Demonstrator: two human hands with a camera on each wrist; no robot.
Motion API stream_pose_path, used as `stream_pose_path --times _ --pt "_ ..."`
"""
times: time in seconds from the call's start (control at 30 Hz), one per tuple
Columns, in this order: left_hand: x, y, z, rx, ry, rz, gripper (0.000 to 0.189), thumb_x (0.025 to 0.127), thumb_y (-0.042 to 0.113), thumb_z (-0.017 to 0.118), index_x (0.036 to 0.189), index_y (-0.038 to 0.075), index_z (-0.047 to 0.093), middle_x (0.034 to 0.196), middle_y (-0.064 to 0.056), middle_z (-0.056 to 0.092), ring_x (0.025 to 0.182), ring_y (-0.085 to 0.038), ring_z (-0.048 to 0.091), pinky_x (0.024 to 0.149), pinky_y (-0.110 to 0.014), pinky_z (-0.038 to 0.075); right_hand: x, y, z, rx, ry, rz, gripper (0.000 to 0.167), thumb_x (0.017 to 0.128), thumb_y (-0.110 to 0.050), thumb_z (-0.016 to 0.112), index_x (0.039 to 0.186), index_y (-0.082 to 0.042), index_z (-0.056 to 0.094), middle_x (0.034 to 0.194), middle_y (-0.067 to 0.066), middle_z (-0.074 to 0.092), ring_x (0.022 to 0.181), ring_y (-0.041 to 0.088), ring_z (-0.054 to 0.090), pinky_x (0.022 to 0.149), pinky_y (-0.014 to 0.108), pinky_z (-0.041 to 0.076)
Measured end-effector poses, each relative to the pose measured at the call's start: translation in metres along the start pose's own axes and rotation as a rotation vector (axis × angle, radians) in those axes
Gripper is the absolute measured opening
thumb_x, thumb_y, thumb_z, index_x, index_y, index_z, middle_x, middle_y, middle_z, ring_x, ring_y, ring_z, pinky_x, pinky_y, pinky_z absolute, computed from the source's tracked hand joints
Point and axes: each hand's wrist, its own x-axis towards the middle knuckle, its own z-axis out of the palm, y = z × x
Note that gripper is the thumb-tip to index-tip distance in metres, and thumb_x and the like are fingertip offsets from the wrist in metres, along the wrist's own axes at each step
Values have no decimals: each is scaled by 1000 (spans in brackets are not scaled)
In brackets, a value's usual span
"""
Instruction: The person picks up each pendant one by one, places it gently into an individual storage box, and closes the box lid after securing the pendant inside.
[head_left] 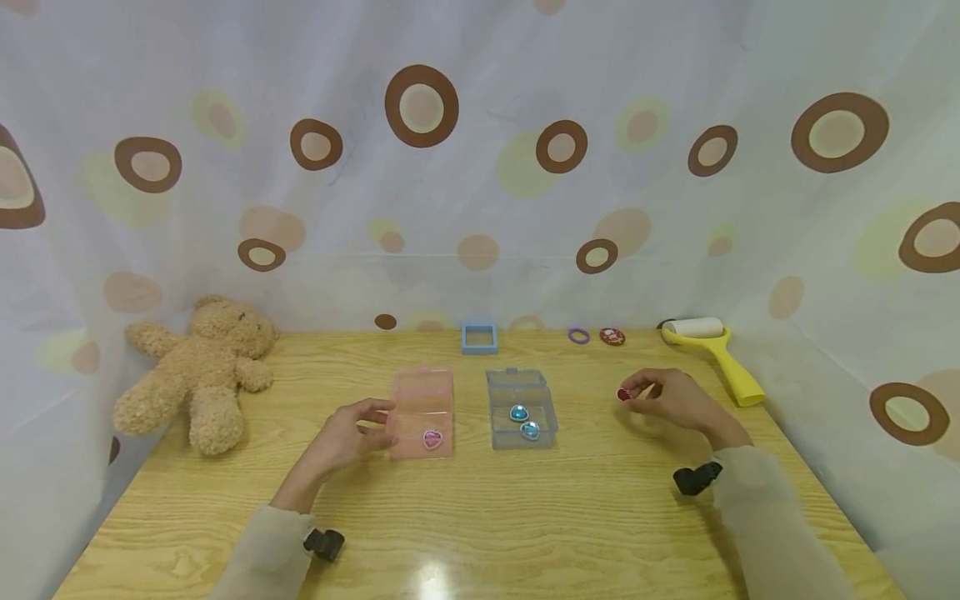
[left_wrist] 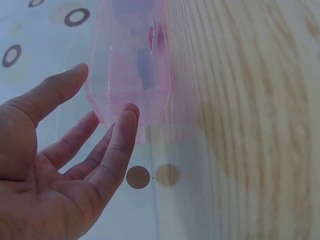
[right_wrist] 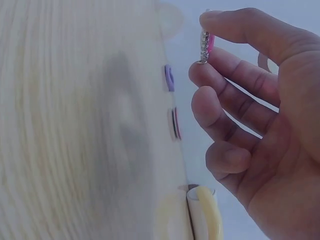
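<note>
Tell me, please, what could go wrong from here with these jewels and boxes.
The red jewel might slip: the right hand pinches it by its edges, above the table.

The left hand is right at the pink box, touching or nearly so, and could nudge it.

If bumped, that box might let its pink jewel slide, since it appears to lie loose.

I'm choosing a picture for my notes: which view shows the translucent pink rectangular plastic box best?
The head view: nearly all of the pink box shows from above. The left wrist view is closer, but the picture's top crops it; the right wrist view lacks it.
</note>
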Motion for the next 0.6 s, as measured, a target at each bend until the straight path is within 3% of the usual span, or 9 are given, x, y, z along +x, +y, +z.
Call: stream_pose_path --times 0.6 --pt "1 -2 1 2 5 -4 53 91 16 73 139 5 55 129 -21 63 108 -35 66 84 -43 59 28 -44 16 49 -19 -80 21 86 -34 78 104 -23 73 91 -4 69 71 12 59 62 25 48"
